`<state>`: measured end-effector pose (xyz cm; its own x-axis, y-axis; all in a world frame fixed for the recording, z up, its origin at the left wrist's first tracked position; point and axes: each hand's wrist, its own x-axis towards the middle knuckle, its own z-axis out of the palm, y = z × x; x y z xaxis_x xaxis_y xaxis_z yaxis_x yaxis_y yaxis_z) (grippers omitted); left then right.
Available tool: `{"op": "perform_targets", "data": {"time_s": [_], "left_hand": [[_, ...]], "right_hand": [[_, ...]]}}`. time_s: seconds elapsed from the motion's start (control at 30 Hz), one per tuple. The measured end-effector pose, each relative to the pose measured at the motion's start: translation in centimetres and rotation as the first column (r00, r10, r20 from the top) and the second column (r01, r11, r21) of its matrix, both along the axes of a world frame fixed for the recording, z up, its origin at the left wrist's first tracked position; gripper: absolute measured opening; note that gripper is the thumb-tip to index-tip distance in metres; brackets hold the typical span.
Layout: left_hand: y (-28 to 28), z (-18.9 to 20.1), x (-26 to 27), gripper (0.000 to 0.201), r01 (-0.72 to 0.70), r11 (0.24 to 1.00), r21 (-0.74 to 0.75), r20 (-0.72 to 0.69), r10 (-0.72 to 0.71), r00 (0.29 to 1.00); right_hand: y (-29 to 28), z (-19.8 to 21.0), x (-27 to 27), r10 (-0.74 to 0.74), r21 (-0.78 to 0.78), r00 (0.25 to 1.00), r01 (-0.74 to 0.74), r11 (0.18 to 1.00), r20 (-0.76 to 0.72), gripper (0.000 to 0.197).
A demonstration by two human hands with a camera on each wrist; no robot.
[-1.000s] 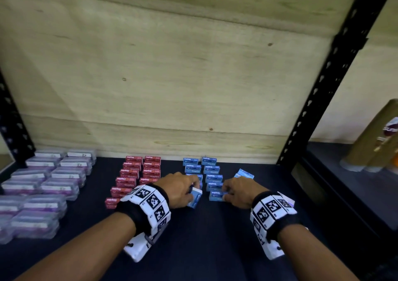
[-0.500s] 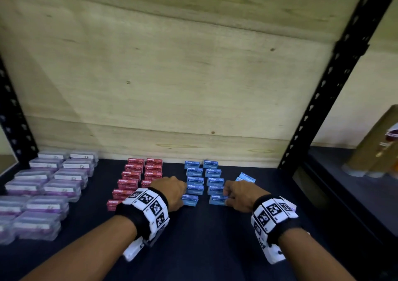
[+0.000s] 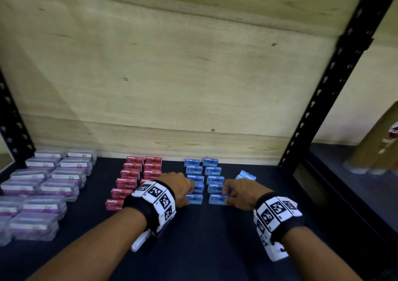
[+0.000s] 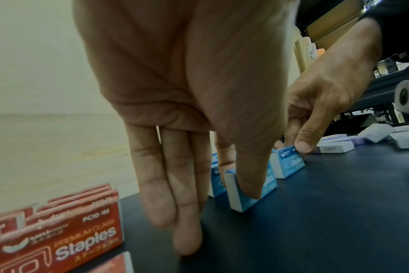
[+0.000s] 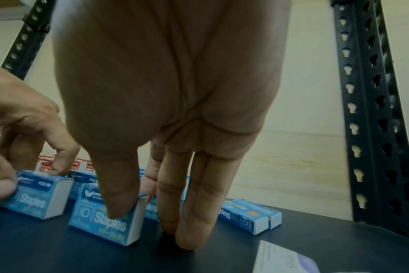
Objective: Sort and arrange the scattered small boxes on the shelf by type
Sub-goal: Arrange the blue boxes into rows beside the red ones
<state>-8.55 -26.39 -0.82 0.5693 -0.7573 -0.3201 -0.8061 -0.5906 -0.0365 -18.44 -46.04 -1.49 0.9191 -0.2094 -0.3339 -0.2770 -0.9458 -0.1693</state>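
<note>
Two columns of red staple boxes (image 3: pixel 133 177) and two columns of blue staple boxes (image 3: pixel 203 173) stand on the dark shelf (image 3: pixel 215 248). My left hand (image 3: pixel 189 194) pinches the front blue box of the left column (image 3: pixel 195 199) between thumb and forefinger (image 4: pixel 250 184); its other fingers point down to the shelf. My right hand (image 3: pixel 227 194) pinches the front blue box of the right column (image 3: pixel 216 199), thumb (image 5: pixel 119 199) on the box's front face (image 5: pixel 98 225). Both boxes stand on the shelf. Two loose blue boxes (image 3: pixel 246 175) lie to the right.
Clear plastic cases with purple contents (image 3: pixel 43 186) fill the left of the shelf. A wooden back panel (image 3: pixel 172 76) closes the rear. A black perforated upright (image 3: pixel 336 71) stands at the right, with a brown package (image 3: pixel 377 147) on the neighbouring shelf beyond it.
A second ago my left hand held a blue box tilted off the shelf; it now stands at the front of the left blue column. My right hand stayed on its box.
</note>
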Motion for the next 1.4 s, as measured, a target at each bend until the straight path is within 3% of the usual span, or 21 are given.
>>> {"op": "perform_targets", "data": {"time_s": [0.27, 0.47, 0.57, 0.67, 0.77, 0.83, 1.07, 1.17, 1.3, 1.4], "left_hand": [[-0.2, 0.2, -0.3, 0.033, 0.007, 1.000, 0.000, -0.002, -0.007, 1.000], [0.9, 1.5, -0.2, 0.060, -0.098, 0.995, 0.001, -0.055, 0.098, 0.994], [1.2, 2.8, 0.4, 0.049, -0.113, 0.993, -0.029, -0.018, 0.112, 0.994], [0.3, 3.8, 1.3, 0.036, -0.113, 0.991, -0.070, -0.007, 0.112, 0.994], [-1.8, 4.4, 1.7, 0.030, -0.091, 0.992, -0.093, 0.000, 0.091, 0.996], [-3.7, 4.6, 1.9, 0.027, -0.053, 0.993, -0.109, 0.002, 0.054, 0.999], [-10.6, 3.7, 3.1, 0.024, 0.046, 0.994, -0.097, -0.031, -0.049, 0.998], [-13.0, 3.5, 3.6, 0.024, 0.079, 0.993, -0.085, -0.017, -0.081, 0.997], [-15.8, 3.1, 3.8, 0.029, 0.128, 0.991, -0.048, -0.034, -0.130, 0.991], [-17.4, 2.6, 3.7, 0.037, 0.187, 0.982, -0.021, -0.078, -0.188, 0.979]], "right_hand": [[0.0, 0.1, -0.3, 0.011, 0.009, 1.000, -0.011, 1.000, 0.019, 0.014], [-1.0, 0.6, -0.8, -0.015, 0.134, 1.000, 0.017, 0.991, -0.018, 0.025], [-2.8, 2.0, -0.8, -0.053, 0.132, 0.998, 0.048, 0.990, 0.041, 0.014], [-5.4, 3.2, -0.5, -0.071, 0.027, 0.993, 0.069, 0.997, 0.098, 0.008], [-7.8, 3.9, 0.0, -0.055, -0.055, 0.997, 0.058, 0.997, 0.048, 0.019], [-9.0, 4.0, 0.5, -0.039, -0.084, 0.999, 0.038, 0.996, -0.003, 0.036], [-12.1, 2.0, 3.5, 0.048, -0.032, 0.982, -0.055, 0.998, -0.184, 0.081], [-12.5, 1.4, 4.5, 0.088, -0.015, 0.976, -0.092, 0.996, -0.198, 0.079], [-14.0, 1.0, 4.3, 0.017, 0.002, 0.989, -0.017, 1.000, -0.144, 0.066], [-15.4, 1.1, 3.5, -0.055, -0.115, 0.993, 0.044, 0.992, -0.100, 0.058]]}}
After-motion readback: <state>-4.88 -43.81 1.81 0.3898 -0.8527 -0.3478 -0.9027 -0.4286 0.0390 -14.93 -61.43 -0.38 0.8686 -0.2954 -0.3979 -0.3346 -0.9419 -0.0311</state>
